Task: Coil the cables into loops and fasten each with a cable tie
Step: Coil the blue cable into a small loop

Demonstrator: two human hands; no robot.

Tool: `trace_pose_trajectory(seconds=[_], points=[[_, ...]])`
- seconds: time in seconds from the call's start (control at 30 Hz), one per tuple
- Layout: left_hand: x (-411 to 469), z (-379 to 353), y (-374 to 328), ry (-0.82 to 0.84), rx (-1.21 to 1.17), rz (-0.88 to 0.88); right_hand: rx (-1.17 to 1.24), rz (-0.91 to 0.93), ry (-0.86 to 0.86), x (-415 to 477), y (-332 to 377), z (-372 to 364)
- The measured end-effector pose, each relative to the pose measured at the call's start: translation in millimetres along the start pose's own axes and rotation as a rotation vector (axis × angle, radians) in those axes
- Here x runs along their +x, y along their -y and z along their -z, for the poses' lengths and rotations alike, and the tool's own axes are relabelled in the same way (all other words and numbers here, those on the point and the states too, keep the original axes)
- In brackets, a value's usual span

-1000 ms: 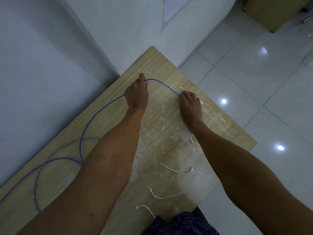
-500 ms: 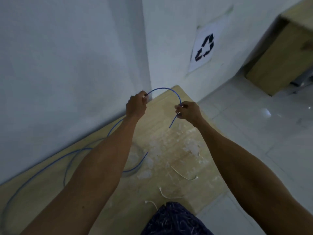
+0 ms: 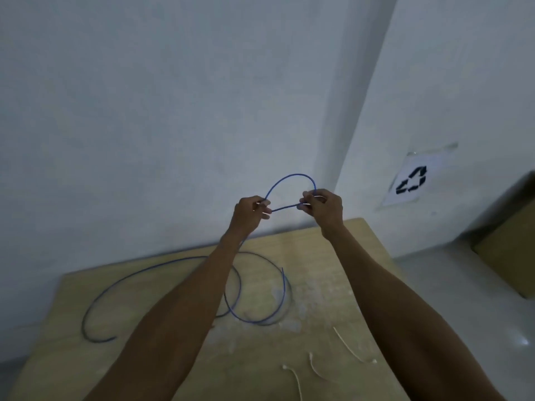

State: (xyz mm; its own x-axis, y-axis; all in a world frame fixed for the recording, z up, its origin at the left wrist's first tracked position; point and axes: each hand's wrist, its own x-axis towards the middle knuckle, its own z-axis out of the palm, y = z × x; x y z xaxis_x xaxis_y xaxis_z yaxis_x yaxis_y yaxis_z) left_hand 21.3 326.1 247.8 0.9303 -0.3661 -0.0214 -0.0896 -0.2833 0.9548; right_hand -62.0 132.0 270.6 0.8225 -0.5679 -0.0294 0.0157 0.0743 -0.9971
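Though thin and light, probably springy, so expect uncoiling. Pinching blue cable (image 3: 292, 176) with left hand (image 3: 250, 211) and right hand (image 3: 322, 205), small loop held above table (image 3: 362, 256), slack sprawled on table. Better to grip where strands cross. Ties (image 3: 348, 347) on table's near side.

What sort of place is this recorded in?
Likely a plain workroom or utility corner: a scuffed wooden tabletop set into a corner of bare white walls, a recycling sign stuck on one wall, and a glossy hard floor.
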Motion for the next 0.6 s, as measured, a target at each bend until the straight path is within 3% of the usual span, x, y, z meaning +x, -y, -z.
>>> trace_pose_trajectory(seconds=[0.23,0.37,0.6], points=[[-48.0,54.3,-22.6,-0.077,-0.513,0.131,0.261,-0.08,-0.099,-48.2,14.3,-75.0],[-62.7,74.1,-29.5,-0.012,-0.825,0.172,0.372,-0.153,-0.164,-66.2,22.7,-102.2],[-71.4,85.9,-41.5,-0.121,-0.806,-0.019,0.349,-0.123,-0.033,-77.9,41.6,-120.7]])
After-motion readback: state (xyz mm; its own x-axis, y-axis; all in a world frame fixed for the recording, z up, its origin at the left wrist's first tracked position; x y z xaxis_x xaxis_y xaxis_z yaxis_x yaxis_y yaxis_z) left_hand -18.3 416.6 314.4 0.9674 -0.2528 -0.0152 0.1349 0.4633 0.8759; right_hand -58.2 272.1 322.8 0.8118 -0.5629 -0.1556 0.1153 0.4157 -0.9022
